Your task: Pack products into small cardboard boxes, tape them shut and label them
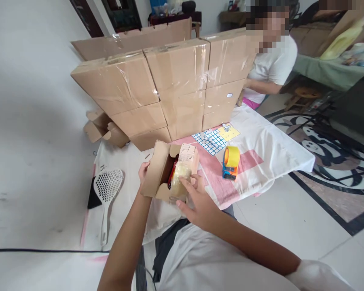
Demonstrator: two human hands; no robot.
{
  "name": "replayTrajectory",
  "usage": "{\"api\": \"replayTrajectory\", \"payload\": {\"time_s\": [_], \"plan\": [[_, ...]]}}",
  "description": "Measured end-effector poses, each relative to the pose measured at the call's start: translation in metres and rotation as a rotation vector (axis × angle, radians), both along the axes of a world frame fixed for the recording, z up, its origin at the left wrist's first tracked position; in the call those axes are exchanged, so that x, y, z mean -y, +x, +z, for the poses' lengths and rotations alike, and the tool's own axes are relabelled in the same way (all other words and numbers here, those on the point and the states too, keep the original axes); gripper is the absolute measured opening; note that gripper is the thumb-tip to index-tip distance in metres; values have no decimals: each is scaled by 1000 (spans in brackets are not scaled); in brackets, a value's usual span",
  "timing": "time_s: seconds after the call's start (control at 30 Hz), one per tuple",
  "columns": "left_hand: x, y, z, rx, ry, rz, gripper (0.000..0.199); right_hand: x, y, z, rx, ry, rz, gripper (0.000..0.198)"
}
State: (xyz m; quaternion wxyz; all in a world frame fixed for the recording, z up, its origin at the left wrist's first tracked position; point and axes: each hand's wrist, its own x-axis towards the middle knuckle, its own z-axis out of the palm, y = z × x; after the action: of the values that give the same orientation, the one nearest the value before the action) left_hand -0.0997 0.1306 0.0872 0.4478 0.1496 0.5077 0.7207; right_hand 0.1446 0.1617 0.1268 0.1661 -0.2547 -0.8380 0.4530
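A small open cardboard box point(157, 170) is tilted in front of my body, with its flaps up. My left hand point(143, 171) is closed on its left side, mostly hidden behind the flap. Something red point(172, 173) shows inside. At the box's right side lies a shiny, pale yellowish plastic-covered item point(180, 174); I cannot make out its kind. My right hand point(197, 201) touches it with the index finger, thumb and fingers apart. A pale pinkish piece with brown marks point(188, 152) sticks up just beyond.
Stacked taped cartons point(182, 93) form a wall behind. A tape dispenser point(231, 162) with yellow tape stands to the right, near a sticker sheet point(214, 139). At left lie a white slotted skimmer point(108, 186) and another opened box point(106, 129). A person point(273, 64) sits beyond.
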Motion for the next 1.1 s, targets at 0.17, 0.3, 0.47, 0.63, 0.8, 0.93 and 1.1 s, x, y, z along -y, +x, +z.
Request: {"api": "replayTrajectory", "payload": {"time_s": [0.17,0.3,0.47,0.63,0.8,0.93,1.1], "plan": [[-25,-17,22,-119,-109,-300,48,-1,-12,-28,20,-25,-56,66],[-19,-46,50,-379,-205,-408,26,11,-8,-42,15,-39,-6,79],[-17,-53,77,-706,-277,-525,21,35,-5,-52,15,-115,128,93],[-15,-21,75,-1015,-300,-493,24,61,-7,-66,-68,-130,190,96],[5,8,62,-1202,-325,-471,23,36,27,-87,-270,-24,-227,46],[33,48,41,-1571,-390,-543,54,-40,82,-107,-268,195,-798,33],[56,109,8,-1907,-704,-34,45,-135,108,-127,-271,51,-811,55]]}}
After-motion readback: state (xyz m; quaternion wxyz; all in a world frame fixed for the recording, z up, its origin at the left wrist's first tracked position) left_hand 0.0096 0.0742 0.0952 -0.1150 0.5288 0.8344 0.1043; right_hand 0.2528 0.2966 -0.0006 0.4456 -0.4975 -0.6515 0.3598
